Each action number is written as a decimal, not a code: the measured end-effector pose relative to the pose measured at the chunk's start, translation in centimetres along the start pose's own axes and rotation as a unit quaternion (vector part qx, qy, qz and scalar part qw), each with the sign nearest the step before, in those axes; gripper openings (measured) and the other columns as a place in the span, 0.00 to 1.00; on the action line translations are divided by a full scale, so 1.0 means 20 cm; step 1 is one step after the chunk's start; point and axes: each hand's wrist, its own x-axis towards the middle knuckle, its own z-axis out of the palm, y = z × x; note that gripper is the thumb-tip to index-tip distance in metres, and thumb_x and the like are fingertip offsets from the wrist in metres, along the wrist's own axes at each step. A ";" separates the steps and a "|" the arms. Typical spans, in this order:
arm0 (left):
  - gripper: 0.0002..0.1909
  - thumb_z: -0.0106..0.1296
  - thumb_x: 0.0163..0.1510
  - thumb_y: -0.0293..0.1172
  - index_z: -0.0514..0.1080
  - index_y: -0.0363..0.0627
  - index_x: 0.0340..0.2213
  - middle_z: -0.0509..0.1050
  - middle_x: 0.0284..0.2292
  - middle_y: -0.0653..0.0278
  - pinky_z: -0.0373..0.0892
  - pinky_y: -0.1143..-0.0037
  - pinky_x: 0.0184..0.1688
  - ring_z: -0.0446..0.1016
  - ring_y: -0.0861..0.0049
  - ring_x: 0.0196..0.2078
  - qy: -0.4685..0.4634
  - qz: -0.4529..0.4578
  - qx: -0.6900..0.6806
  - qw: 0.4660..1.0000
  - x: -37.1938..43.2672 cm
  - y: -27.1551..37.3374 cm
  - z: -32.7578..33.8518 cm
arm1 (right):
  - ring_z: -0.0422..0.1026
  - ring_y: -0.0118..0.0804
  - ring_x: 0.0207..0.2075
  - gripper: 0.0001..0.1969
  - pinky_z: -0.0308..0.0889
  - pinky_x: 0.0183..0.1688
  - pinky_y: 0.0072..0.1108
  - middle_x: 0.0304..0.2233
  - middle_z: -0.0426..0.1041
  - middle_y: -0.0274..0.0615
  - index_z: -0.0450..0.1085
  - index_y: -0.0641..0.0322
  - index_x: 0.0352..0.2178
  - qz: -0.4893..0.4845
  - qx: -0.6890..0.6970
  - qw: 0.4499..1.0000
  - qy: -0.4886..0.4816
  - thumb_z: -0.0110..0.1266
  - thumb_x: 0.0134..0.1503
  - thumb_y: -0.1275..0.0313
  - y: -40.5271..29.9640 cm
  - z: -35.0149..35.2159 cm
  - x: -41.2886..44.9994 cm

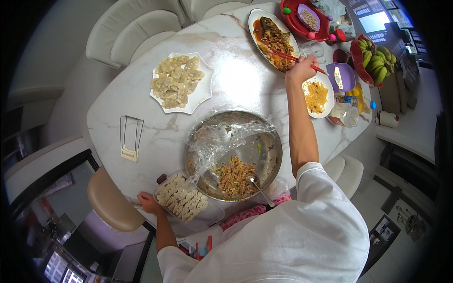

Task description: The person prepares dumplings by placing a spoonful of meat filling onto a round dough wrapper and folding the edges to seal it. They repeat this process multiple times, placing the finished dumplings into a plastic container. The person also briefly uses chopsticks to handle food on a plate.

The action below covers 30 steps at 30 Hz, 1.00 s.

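My right hand holds a pair of red chopsticks, their tips over an oval plate with a cooked dish in brown-red sauce. Beside the wrist is a white plate of yellow shredded food. My left hand, fingers curled and seemingly holding nothing, rests at the table's near edge by a plastic tray of raw dumplings. Between my arms stands a large steel bowl of minced filling, with a metal spoon in it and crumpled plastic wrap over part of it.
Cooked dumplings lie on a white scalloped plate. A wire-framed holder lies at the left. Along the right stand a glass mug, a purple container, a jar, a bottle, green bananas and a red tray.
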 end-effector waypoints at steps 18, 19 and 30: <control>0.15 0.42 0.63 0.46 0.68 0.50 0.29 0.74 0.21 0.55 0.65 0.57 0.25 0.72 0.49 0.23 0.019 0.009 0.018 1.000 0.01 -0.01 0.02 | 0.58 0.22 0.17 0.14 0.54 0.21 0.18 0.17 0.61 0.32 0.60 0.61 0.26 -0.101 -0.044 0.987 -0.115 0.43 0.67 0.66 -0.09 -0.02 0.11; 0.15 0.42 0.63 0.46 0.68 0.50 0.29 0.74 0.21 0.55 0.65 0.57 0.25 0.72 0.50 0.23 0.021 0.012 0.020 0.999 0.01 -0.02 0.02 | 0.59 0.22 0.17 0.14 0.54 0.21 0.18 0.17 0.61 0.32 0.61 0.62 0.26 -0.100 -0.062 0.986 -0.116 0.43 0.67 0.66 -0.07 -0.01 0.10; 0.16 0.40 0.64 0.45 0.68 0.47 0.31 0.74 0.23 0.53 0.66 0.58 0.27 0.72 0.50 0.25 0.009 0.012 0.014 1.000 0.01 -0.01 0.01 | 0.62 0.22 0.19 0.14 0.58 0.22 0.17 0.17 0.64 0.32 0.63 0.63 0.27 -0.145 -0.148 0.966 -0.153 0.48 0.65 0.65 -0.05 0.04 0.13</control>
